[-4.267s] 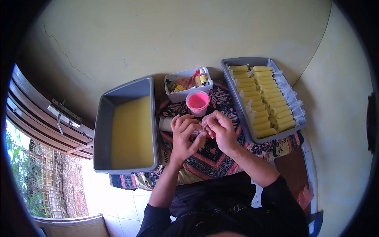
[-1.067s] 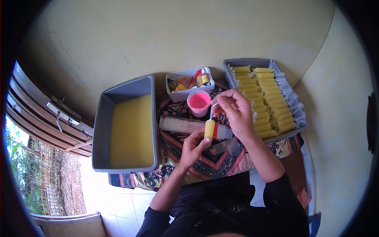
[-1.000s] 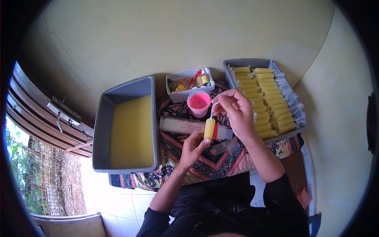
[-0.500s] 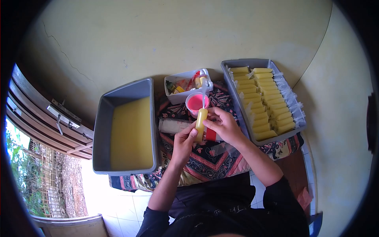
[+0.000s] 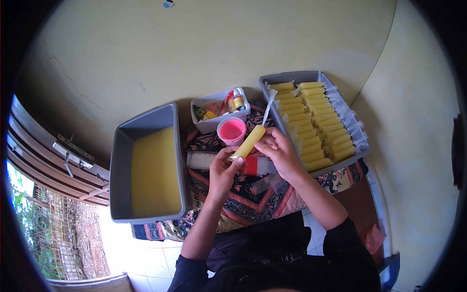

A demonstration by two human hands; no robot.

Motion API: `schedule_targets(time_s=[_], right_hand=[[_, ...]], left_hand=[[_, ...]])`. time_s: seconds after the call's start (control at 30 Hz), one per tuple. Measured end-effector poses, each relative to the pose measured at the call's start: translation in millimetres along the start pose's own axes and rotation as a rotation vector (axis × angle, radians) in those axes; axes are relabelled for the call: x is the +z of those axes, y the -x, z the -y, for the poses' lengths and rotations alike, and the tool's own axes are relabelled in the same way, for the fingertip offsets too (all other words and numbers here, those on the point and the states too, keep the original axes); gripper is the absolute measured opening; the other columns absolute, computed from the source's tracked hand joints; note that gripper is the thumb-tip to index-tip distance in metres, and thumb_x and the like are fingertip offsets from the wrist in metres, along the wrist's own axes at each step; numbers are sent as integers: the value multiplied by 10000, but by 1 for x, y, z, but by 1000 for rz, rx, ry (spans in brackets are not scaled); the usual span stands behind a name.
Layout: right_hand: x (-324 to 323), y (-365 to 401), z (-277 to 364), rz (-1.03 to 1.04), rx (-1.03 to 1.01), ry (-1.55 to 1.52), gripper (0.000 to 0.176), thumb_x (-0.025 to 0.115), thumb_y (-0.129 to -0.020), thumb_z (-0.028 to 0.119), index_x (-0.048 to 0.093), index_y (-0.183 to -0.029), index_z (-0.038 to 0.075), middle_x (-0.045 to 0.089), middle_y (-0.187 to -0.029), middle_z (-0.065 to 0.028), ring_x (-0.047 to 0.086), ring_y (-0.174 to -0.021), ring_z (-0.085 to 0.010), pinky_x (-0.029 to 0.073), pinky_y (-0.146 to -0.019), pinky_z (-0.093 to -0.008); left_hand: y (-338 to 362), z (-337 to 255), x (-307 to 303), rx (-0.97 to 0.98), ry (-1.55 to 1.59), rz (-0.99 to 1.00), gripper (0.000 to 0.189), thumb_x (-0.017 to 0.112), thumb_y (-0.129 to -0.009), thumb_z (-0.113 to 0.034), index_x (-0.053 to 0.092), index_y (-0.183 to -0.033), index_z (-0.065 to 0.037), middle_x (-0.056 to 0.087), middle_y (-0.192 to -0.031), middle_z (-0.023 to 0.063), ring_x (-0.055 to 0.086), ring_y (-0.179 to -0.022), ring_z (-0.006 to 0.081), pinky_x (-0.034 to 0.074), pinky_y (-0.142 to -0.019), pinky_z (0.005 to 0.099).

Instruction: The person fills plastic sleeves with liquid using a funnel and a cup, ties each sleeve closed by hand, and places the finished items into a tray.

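A slim plastic bag filled with yellow liquid (image 5: 249,141) lies slanted between my two hands, its twisted clear neck rising to the upper right. My left hand (image 5: 224,165) pinches the lower end with thumb and fingers. Around the upper end, just below the twisted neck, my right hand (image 5: 276,148) has its fingers closed. Right behind the bag stands a clear cup with pink contents (image 5: 232,130). Under my hands are a packet with a red band (image 5: 251,166) and a pale packet (image 5: 200,160) on the patterned cloth (image 5: 233,193).
A grey tub (image 5: 182,194) of yellow liquid stands on the left. On the right, a grey tray (image 5: 266,80) holds rows of filled yellow bags. A white box (image 5: 210,127) with small bottles sits at the back, against the wall. A louvred window (image 5: 53,165) is at far left.
The filled bag has tilted from nearly upright to a slant, its neck now leaning right. My left hand has moved slightly left, my right slightly right. The camera view has shifted a little.
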State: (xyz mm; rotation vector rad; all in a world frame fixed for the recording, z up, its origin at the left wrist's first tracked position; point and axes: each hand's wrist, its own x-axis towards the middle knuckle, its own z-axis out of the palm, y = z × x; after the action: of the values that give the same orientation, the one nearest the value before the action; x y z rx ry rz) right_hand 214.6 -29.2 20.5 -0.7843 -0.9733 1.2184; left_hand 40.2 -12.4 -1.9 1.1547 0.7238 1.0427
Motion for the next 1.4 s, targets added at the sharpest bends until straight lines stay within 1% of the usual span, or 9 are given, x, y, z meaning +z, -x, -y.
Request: schedule_targets(time_s=[0.2, 0.6, 0.77, 0.83, 0.97, 1.03, 1.1, 1.2, 1.4], right_hand=[[-22, 4, 15, -87, 25, -64, 249, 589, -906, 53, 476, -1116, -16, 627, -1026, -122, 622, -961, -170, 564, -767, -330], [-70, -23, 51, -86, -88, 258, 591, 607, -855, -8, 296, -1357, 23, 616, -1056, -159, 622, -942, -169, 498, -821, -288], [-102, -79, 81, -288, -281, 548, 446, 594, -836, 37, 422, -1244, -18, 617, -1021, -176, 652, -786, -214, 518, -682, -299], [-128, -109, 93, -310, -295, 973, 335, 583, -828, 52, 520, -1148, -27, 613, -1009, -199, 650, -716, -303, 524, -656, -342], [-167, -159, 80, -203, -341, 1307, 361, 573, -816, 15, 571, -1177, 29, 569, -1044, -226, 618, -852, -367, 517, -750, -403], [-180, -167, 59, -153, -407, 1360, 373, 570, -810, -1, 580, -1180, 42, 557, -1051, -222, 595, -912, -362, 499, -796, -407], [-182, -168, 47, -65, -424, 1387, 413, 558, -786, -45, 608, -1178, 74, 537, -1041, -199, 541, -1006, -356, 449, -888, -412], [-187, -172, 27, 36, -353, 1486, 433, 566, -757, -73, 622, -1160, 76, 528, -979, -186, 539, -977, -351, 457, -860, -399], [-203, -170, 15, -29, -459, 1429, 321, 607, -704, -87, 599, -995, 49, 501, -1021, -178, 534, -973, -349, 464, -823, -400]], left_hand=[[-15, -3, 20, 58, -56, 29, 285, 622, -901, -83, 565, -1155, 32, 648, -803, 66, 579, -667, 88, 465, -619, 226], [-72, -6, 81, 101, -216, 145, 337, 643, -898, -125, 540, -1181, 27, 655, -776, 81, 603, -696, 96, 470, -625, 219], [-123, -4, 91, 366, -352, 31, 352, 652, -887, -138, 541, -1178, 26, 663, -876, 72, 608, -763, 110, 482, -666, 243], [-135, -12, 94, 381, -429, 15, 336, 654, -882, -134, 555, -1164, 20, 663, -867, 73, 611, -760, 116, 485, -663, 250], [-159, -22, 98, 394, -607, -9, 253, 653, -861, -127, 624, -1078, -1, 679, -858, 89, 636, -786, 145, 497, -705, 278], [-169, -22, 101, 341, -660, -6, 244, 654, -855, -133, 640, -1062, -5, 687, -873, 95, 653, -825, 167, 504, -765, 295], [-186, -12, 98, 673, -976, -41, 215, 667, -810, -133, 677, -1001, -35, 692, -886, 121, 653, -888, 249, 502, -805, 362], [-207, 2, 97, 717, -1102, 6, 203, 668, -776, -143, 701, -965, -76, 686, -937, 139, 618, -972, 311, 465, -876, 420], [-219, 22, 103, 578, -1303, 115, 165, 625, -782, -166, 705, -911, -100, 669, -1013, 81, 545, -1112, 266, 358, -968, 468]])
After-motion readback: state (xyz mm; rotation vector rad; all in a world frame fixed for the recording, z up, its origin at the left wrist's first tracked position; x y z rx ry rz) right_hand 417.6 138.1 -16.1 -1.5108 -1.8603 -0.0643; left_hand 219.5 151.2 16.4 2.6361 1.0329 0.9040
